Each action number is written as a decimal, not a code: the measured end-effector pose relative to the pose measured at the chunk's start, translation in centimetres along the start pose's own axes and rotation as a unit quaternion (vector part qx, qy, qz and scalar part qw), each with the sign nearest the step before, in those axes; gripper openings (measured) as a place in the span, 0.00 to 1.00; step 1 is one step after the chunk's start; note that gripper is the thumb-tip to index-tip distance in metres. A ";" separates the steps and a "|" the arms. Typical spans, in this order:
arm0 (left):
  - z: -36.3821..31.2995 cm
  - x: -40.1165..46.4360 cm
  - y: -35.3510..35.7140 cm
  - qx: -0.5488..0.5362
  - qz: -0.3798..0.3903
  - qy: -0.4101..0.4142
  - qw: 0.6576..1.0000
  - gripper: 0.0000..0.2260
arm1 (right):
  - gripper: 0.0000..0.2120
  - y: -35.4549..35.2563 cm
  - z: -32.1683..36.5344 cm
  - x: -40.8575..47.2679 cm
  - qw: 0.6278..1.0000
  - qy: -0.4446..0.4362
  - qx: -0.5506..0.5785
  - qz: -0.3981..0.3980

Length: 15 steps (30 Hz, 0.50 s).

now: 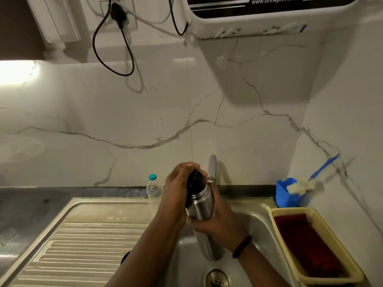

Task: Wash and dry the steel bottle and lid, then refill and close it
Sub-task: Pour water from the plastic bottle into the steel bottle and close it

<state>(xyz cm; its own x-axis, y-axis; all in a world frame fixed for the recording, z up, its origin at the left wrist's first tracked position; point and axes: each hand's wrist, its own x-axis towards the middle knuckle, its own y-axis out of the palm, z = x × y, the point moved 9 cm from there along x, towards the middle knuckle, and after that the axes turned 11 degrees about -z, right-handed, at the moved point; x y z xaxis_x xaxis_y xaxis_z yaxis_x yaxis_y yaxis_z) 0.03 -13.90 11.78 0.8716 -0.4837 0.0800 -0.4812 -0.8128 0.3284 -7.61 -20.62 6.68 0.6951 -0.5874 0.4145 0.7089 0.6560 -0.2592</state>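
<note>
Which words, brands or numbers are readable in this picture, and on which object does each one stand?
"www.drinkprime.in": white letters on the dark panel of the white water purifier mounted on the wall, top right.
The small plastic bottle with the teal cap: no label text can be read.
The steel bottle held in both hands, and its black lid: no print visible.
The blue holder and the yellow basket: no text visible.

steel sink unit (87,206) with ribbed drainboard (83,245) at 8 o'clock. small water bottle (153,186) stands at its back edge, blue cup (285,195) at 3 o'clock, yellow basket (331,230) at 4 o'clock.
</note>
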 end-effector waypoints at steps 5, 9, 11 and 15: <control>0.8 0.7 -0.2 -0.022 0.050 -0.050 0.997 0.09 | 0.35 0.5 -0.6 -0.4 1.000 0.011 0.006 -0.006; 2.1 0.5 -2.1 -0.031 0.044 -0.047 0.997 0.22 | 0.34 1.4 -1.6 -0.9 0.999 0.031 0.013 0.008; 3.4 0.5 -4.5 0.005 -0.008 -0.028 1.000 0.24 | 0.34 2.1 -2.4 -1.4 0.999 0.045 0.019 0.012; 5.3 -0.2 -12.0 0.150 -0.148 0.065 0.975 0.15 | 0.34 3.6 -4.0 -2.6 0.996 0.074 0.023 0.033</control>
<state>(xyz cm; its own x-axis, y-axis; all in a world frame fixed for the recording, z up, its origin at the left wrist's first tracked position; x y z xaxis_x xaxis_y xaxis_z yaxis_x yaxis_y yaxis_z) 5.12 -5.79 2.84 0.9716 -0.1843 0.1482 -0.1958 -0.9783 0.0671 -6.37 -18.60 1.22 0.7522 -0.6041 0.2631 0.6575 0.7140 -0.2406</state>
